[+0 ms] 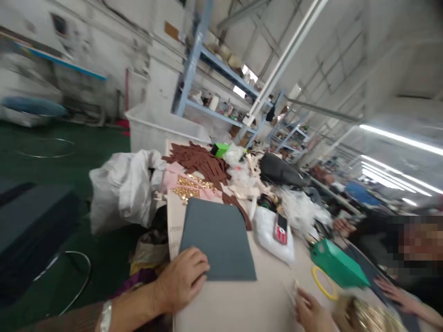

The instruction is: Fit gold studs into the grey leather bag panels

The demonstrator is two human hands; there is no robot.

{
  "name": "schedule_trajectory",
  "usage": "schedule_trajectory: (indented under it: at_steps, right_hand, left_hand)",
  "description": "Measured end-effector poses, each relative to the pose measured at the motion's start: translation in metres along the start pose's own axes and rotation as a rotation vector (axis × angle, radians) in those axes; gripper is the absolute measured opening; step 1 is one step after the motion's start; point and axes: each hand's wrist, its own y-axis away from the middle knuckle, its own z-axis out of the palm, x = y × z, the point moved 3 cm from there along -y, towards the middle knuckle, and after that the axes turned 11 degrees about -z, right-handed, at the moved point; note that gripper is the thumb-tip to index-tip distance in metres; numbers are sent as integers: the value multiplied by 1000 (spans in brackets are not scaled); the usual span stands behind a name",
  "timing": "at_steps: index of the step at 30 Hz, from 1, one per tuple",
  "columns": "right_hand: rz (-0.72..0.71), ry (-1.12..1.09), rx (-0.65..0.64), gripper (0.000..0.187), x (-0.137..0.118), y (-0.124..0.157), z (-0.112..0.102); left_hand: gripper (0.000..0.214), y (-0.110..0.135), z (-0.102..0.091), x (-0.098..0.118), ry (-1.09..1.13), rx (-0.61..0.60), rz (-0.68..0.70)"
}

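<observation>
My left hand [182, 278] rests on the near corner of a dark grey mat [218, 240] lying on the worktable [242, 304]; its fingers are curled loosely on the mat's edge, and a watch sits on the wrist. My right hand [311, 311] is low at the bottom edge, blurred, with fingers pinched on a small pale piece I cannot make out. A heap of gold-coloured bits [370, 318] lies just right of it.
Brown leather strips [200, 161], pink pieces with gold studs [188, 184], a white bag [128, 189], a green scoop [337, 265], a yellow ring [320, 282] and a red-and-black device [281, 229] crowd the table. Another person's hands [391, 288] work at the right.
</observation>
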Motion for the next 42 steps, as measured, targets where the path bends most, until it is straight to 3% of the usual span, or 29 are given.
schedule_trajectory:
  at_steps: [3,7,11,14,16,18,20,22,27,31,36,39,42]
  right_hand:
    - [127,28,-91,38,-5,28,-42]
    - [53,-24,-144,48,-40,60,-62]
    - [16,-38,-341,42,-71,94,-64]
    - [-25,-85,-526,38,-100,119,-57]
    - [-90,-146,-644,35,-121,135,-48]
    - [-169,-202,-707,32,-137,148,-40]
    - [-209,-250,-688,30,-144,157,-32]
    - [-205,-293,-637,30,-141,163,-25]
    - [-175,-418,-597,32,-122,171,-2]
    - [-141,-508,-545,32,-117,175,17]
    - [-130,-567,-516,28,-130,178,29]
    - [-162,-562,-454,23,-141,176,32]
    - [-209,-530,-483,22,-148,176,38]
  left_hand:
    - [24,-6,-8,-3,87,-60,10]
    - [26,-5,-9,3,121,-116,21]
    - [42,6,-12,46,172,-209,80]
    - [76,10,-5,87,342,-414,98]
    - [88,9,-2,108,540,-564,74]
    - [71,9,-2,122,735,-708,52]
    - [42,10,-7,126,817,-783,4]
    - [31,11,-14,122,777,-781,-56]
    - [24,19,-28,101,627,-645,-176]
    - [21,24,-38,91,600,-603,-210]
    - [20,26,-50,84,621,-576,-185]
    - [20,28,-51,78,565,-545,-167]
    - [22,31,-48,72,488,-542,-137]
